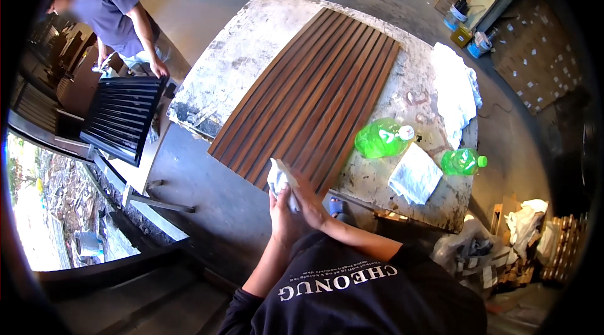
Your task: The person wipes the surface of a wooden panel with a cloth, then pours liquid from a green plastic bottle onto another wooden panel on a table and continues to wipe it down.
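Note:
Near the close edge of the slatted brown wooden panel (pixel 308 93), I have a bunched white cloth (pixel 277 176) between my hands. My left hand (pixel 284 217) is closed round its lower part, thumb up. Pressed against it from the right is my right hand (pixel 307 201), its fingers partly hidden. The panel lies flat on a paint-stained white table (pixel 236 39). To its right are a large clear bottle of green liquid (pixel 379 139), a folded white cloth (pixel 415 174) and a smaller green bottle (pixel 460 162) with a green cap.
A crumpled white cloth (pixel 454 89) lies along the table's right side. At left, another person (pixel 119 11) stands holding a black slatted panel (pixel 123 115) on a stand. Buckets (pixel 479 44) stand at far right. Plastic bags (pixel 469 247) and stacked wood (pixel 566 250) are at near right.

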### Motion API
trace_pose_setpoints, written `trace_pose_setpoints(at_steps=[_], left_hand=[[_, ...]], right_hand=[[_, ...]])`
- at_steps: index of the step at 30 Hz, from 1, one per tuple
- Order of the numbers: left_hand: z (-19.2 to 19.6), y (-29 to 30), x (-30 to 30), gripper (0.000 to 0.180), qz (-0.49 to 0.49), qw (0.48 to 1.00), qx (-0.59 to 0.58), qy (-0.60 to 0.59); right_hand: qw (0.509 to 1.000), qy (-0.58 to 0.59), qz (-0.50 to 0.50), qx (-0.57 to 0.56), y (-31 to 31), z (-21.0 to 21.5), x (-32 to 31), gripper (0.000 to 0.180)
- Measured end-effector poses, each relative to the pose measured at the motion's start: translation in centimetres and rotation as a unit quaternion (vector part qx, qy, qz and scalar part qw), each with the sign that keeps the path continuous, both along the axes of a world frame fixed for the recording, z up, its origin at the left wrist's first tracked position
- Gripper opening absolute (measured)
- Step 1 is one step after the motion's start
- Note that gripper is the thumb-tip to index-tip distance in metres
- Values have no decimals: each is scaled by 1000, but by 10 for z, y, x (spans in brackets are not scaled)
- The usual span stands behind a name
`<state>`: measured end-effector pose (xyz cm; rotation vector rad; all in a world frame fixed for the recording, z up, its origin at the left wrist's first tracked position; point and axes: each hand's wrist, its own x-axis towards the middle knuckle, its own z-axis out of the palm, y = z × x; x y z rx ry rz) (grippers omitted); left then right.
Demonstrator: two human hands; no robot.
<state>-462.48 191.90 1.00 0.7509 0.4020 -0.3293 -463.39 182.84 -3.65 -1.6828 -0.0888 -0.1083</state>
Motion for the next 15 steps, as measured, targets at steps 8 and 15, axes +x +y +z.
trace_pose_setpoints(at_steps=[8, 15], left_hand=[[-21, 54, 3, 36, -212, 959, 170, -75], [-14, 80, 75, 35, 39, 659, 669, -340]], right_hand=[[997, 61, -49, 23, -4, 18, -21, 63], [872, -39, -471, -123, -94, 25, -32, 94]])
